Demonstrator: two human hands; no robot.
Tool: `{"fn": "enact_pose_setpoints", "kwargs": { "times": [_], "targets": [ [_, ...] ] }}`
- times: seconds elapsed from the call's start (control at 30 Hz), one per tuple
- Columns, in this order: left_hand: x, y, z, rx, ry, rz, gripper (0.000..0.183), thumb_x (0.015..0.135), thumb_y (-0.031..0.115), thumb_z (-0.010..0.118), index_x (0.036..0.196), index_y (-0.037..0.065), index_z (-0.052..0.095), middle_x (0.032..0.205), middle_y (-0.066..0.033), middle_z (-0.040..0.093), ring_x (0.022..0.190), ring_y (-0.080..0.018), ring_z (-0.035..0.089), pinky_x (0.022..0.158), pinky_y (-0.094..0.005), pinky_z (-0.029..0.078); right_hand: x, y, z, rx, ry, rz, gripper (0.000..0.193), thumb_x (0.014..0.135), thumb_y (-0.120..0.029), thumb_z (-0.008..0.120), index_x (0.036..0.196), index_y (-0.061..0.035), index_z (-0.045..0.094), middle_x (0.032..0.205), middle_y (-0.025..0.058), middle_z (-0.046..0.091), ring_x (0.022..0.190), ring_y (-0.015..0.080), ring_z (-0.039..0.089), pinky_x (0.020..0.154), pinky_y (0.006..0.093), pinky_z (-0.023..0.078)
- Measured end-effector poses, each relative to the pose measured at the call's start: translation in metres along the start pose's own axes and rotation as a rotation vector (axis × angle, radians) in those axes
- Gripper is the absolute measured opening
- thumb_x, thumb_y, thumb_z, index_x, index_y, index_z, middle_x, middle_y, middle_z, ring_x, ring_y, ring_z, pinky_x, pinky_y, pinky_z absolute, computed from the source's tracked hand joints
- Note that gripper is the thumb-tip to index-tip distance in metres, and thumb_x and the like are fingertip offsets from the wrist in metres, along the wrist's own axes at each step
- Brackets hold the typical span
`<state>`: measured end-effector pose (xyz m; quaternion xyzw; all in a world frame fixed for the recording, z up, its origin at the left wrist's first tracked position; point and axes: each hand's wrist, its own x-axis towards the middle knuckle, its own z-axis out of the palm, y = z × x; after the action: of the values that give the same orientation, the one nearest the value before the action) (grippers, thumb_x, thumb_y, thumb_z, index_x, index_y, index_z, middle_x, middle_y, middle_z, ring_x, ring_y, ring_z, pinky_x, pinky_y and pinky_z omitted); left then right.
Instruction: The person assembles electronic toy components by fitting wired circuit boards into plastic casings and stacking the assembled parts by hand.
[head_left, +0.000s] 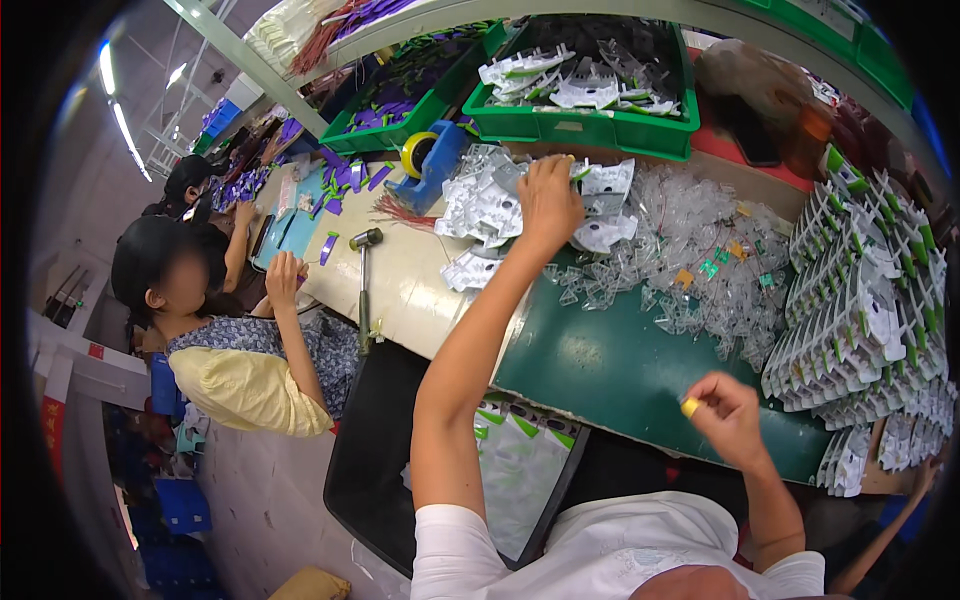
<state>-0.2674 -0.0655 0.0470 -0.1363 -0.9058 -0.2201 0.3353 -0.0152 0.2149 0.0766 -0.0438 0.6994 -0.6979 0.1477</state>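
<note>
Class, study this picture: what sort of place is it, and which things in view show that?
Probably a factory packing or assembly bench: green bins of parts, stacked packaged pieces, clear plastic shells, and a co-worker alongside.

I see a green bin at the back, a blue tape dispenser, a hammer on the bench, and a co-worker seated left.

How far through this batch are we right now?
Done, it seems: rows of finished white-and-green packs stacked at the right edge of the green mat. In hand: the left hand reaches into the pile of flat white cards, while the right hand pinches a small yellow piece. Left: a heap of clear plastic blister shells and many loose cards, so plenty seems to remain.
</note>
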Motion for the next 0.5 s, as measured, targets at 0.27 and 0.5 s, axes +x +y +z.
{"fn": "enact_pose_setpoints", "kwargs": {
  "times": [0.27,0.5],
  "targets": [
    [0.032,-0.027,0.006,0.39,-0.206,0.13,0.019,0.073,0.007,0.064,0.091,0.011,0.072,0.09,-0.0071,0.069,0.096,-0.0266,0.064,0.103,-0.057,0.031,-0.021,0.009,-0.013,-0.084,0.019,0.061,0.005,0.085,0.0,0.067,0.088,0.0002,0.063,0.066,-0.0057,0.057,0.057,-0.0027,0.047,0.049,0.0165,0.035],
    [-0.068,0.079,-0.067,0.092,-0.205,0.367,0.022,0.074,0.005,0.067,0.095,0.007,0.066,0.086,-0.0063,0.062,0.082,-0.025,0.061,0.104,-0.0481,0.037,-0.022,0.012,-0.03,-0.261,0.109,0.055,0.006,0.087,-0.004,0.068,0.09,-0.0012,0.065,0.063,-0.0054,0.054,0.053,-0.0003,0.044,0.048,0.0194,0.034]
  ]
}}
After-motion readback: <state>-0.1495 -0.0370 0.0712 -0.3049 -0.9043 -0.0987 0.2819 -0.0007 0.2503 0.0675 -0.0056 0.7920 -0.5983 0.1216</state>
